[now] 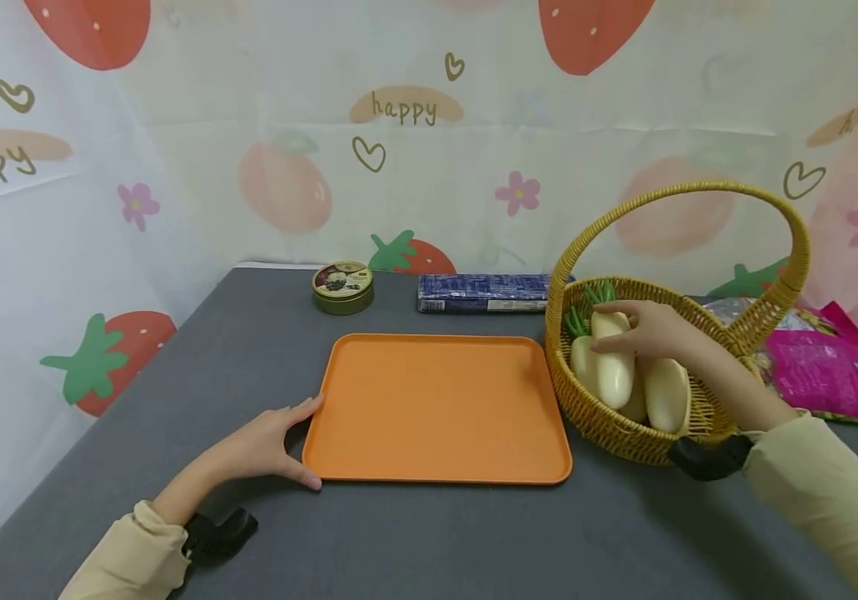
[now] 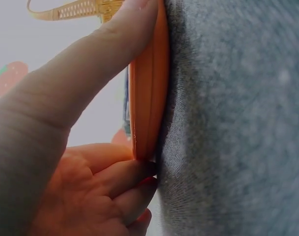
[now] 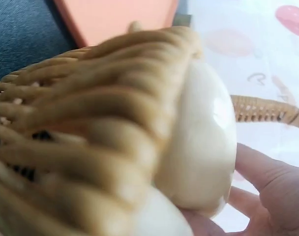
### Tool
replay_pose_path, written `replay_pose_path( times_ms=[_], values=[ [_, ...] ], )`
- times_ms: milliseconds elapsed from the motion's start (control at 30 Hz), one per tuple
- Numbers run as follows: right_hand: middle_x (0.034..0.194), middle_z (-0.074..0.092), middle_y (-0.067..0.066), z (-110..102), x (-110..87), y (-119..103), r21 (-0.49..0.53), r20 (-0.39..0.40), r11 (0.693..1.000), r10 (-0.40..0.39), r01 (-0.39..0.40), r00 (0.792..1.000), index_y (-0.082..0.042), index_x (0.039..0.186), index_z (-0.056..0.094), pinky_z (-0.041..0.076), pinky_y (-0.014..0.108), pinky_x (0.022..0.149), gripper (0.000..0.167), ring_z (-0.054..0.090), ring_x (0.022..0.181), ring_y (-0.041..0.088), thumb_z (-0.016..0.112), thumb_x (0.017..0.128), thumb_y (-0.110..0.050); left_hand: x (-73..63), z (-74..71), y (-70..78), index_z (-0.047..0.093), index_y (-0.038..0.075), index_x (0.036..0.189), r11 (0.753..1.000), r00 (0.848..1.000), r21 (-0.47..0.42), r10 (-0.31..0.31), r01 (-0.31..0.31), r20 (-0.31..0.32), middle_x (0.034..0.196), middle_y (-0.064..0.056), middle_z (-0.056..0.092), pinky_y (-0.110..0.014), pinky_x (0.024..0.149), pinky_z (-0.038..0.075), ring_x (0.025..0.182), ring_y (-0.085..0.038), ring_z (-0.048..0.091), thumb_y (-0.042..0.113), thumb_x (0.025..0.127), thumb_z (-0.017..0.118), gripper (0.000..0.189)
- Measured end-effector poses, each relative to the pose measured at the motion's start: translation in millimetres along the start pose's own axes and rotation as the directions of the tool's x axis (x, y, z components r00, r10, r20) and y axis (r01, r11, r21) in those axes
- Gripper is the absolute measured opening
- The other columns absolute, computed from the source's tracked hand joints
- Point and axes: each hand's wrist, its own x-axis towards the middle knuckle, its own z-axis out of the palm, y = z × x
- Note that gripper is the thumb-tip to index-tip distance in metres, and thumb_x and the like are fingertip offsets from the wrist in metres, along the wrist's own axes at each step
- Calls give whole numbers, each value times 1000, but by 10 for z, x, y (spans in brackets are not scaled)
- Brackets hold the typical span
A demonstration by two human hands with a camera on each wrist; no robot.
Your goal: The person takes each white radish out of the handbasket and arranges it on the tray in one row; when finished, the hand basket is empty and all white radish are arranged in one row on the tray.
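Note:
My left hand (image 1: 267, 450) reaches to the near left corner of an orange tray (image 1: 436, 408), thumb and fingers spread apart. Its thumb (image 2: 110, 39) lies over the tray's side wall in the left wrist view, and the other fingertips touch the rim. Over a yellow wicker basket (image 1: 609, 437), my right hand (image 1: 654, 329) grips a white radish (image 1: 613, 375) near its green leafy top. More white radishes (image 1: 666, 396) lie in the basket around it. In the right wrist view the basket's woven rim (image 3: 125, 88) hides part of the radishes.
At the back of the grey table (image 1: 399, 533) stand a round green-and-gold tin (image 1: 342, 287) and a long blue package (image 1: 483, 293). A pink bag (image 1: 834, 358) lies right of the basket, whose tall handle (image 1: 687, 190) arches over it. A printed curtain (image 1: 414, 192) hangs behind.

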Motion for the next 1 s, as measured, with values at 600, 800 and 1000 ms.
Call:
replay_pose_path(
  times_ms=[600, 800, 1000],
  values=[
    [132, 27, 30, -126, -376, -100, 394, -19, 919, 3, 4, 1000, -12, 143, 26, 50, 40, 71, 73, 42, 111, 41, 63, 84, -35, -2, 0, -17, 23, -5, 139, 999, 999, -13, 34, -34, -32, 138, -26, 26, -52, 94, 28, 124, -40, 27, 46, 65, 76, 105],
    [127, 33, 30, -82, -499, -191, 398, -38, 917, -7, 22, 999, -14, 142, 29, 50, 41, 70, 71, 49, 102, 42, 64, 84, -33, -25, 9, -18, 20, -6, 140, 999, 999, -3, 47, -47, -23, 138, -27, 24, -52, 94, 27, 124, -41, 25, 46, 68, 74, 104],
    [131, 30, 28, 3, -651, -265, 441, -17, 896, -38, 41, 999, -12, 141, 32, 50, 41, 69, 68, 42, 110, 47, 64, 84, -28, -21, 25, -14, 23, -7, 139, 999, 998, 7, 52, -51, -27, 138, -26, 26, -52, 94, 28, 123, -41, 27, 47, 67, 74, 103]
  ],
)
